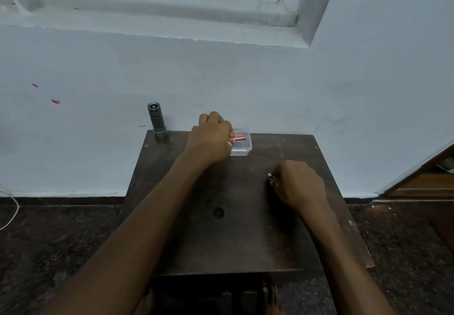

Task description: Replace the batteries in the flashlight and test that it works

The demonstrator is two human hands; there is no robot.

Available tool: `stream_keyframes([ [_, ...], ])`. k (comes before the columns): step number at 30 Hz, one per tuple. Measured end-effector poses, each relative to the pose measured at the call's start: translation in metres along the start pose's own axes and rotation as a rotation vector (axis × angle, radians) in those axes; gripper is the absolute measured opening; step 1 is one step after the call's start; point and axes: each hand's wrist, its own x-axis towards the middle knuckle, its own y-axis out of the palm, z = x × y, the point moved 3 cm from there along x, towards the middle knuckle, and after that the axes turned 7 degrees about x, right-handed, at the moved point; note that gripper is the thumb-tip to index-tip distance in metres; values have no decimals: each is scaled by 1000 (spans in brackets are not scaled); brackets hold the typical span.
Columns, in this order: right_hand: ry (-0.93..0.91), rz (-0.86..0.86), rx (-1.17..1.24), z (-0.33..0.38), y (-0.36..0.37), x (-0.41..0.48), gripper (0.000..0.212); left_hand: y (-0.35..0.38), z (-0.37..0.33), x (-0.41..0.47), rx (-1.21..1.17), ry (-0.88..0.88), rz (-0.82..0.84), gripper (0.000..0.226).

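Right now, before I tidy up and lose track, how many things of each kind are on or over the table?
Flashlight: 1
Clear container: 1
Red battery: 1
Small brass-tipped item in the right hand: 1, kind unclear
Total: 4, plus a dark round spot on the table I cannot identify.

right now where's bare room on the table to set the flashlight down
Free: the table's middle between the forearms, round the dark spot, and the far right corner past the right hand with small object. Crowded: far edge, with flashlight, clear container, red battery and left hand.
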Motion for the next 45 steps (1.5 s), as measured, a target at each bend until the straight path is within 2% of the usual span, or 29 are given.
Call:
stream_keyframes([
  [3, -90, -69, 154, 3, -8, 17, 18, 6, -5, 10, 34, -13, 33, 26],
  [7, -248, -230, 283, 26, -33, 57, 15, 8, -6, 21, -46, -55, 86, 26],
  [10, -281, -188, 276, 45, -41, 83, 16, 8, -2, 20, -117, -85, 88, 42],
  [14, -299, -87, 147, 59, -31, 104, 21, 14, 0, 12, -234, -208, 94, 65],
  [18, -313, 6, 8, 68, -13, 115, 24, 18, 2, 8, -323, -247, 155, 49],
  [22, -295, 97, -3, 67, -7, 119, 26, 17, 3, 3, -447, -260, 140, 9],
  [25, -280, 128, 86, 63, -11, 120, 31, 15, 3, 2, -556, -311, 142, 15],
  [27, -291, 129, 129, 61, -13, 120, 31, 17, 4, 2, -601, -336, 141, 12],
  [32, -240, 114, 218, 59, -15, 119, 31, 22, 6, 4, -736, -417, 155, 31],
  [34, -237, 98, 232, 58, -17, 118, 33, 19, 6, 4, -756, -426, 151, 27],
  [36, -238, 68, 236, 58, -20, 115, 37, 18, 6, 5, -761, -424, 143, 9],
  [37, -241, 54, 241, 57, -21, 113, 39, 20, 7, 5, -754, -425, 142, 7],
  [42, -232, 46, 294, 53, -16, 102, 35, 28, 7, -2, -726, -431, 187, 19],
  [45, -229, -40, 349, 51, -21, 94, 30, 16, 8, -8, -427, -375, 156, 32],
])
